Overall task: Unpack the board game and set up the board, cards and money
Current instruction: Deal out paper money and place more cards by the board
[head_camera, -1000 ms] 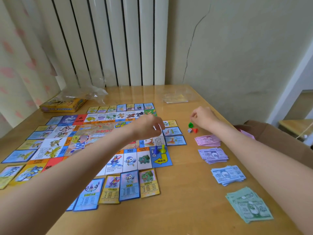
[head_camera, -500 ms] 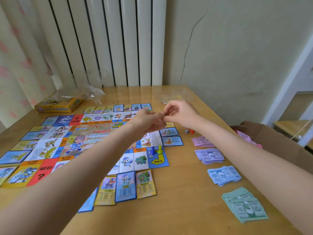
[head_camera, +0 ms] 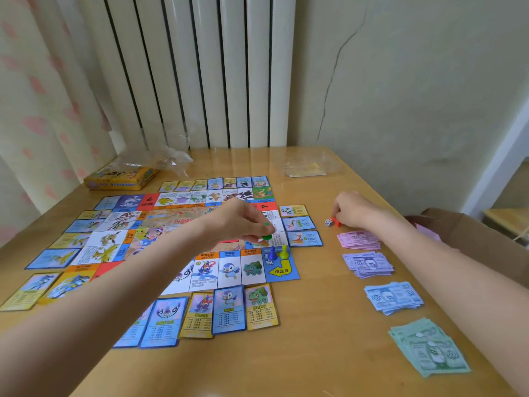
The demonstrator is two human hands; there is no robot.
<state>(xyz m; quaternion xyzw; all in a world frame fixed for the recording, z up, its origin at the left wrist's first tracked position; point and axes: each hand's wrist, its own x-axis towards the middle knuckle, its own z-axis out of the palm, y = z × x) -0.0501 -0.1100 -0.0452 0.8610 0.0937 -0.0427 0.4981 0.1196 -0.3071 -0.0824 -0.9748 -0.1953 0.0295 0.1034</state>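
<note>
The colourful game board (head_camera: 232, 269) lies flat on the wooden table (head_camera: 315, 339), ringed by property cards (head_camera: 229, 309). My left hand (head_camera: 240, 222) hovers over the board's right side and pinches a green pawn (head_camera: 267, 236). Just below it, a blue pawn (head_camera: 272, 253) and a yellow pawn (head_camera: 284, 251) stand on the corner arrow square. My right hand (head_camera: 353, 209) is off the board's right edge, fingers curled onto a red pawn (head_camera: 335, 222) beside a white die (head_camera: 329, 222). Pink (head_camera: 359, 240), purple (head_camera: 367, 265), blue (head_camera: 393, 297) and green (head_camera: 429, 346) money stacks line the right side.
The yellow game box (head_camera: 121, 177) with crumpled clear plastic (head_camera: 160, 159) sits at the back left. A flat clear bag (head_camera: 307, 167) lies at the back right. A brown cardboard box (head_camera: 469, 236) stands beyond the table's right edge. White blinds and a wall back the table.
The hands met above the board, where the green pawn passed to my left hand. My left hand then lowered toward the corner, and my right hand went back to the red pawn and die.
</note>
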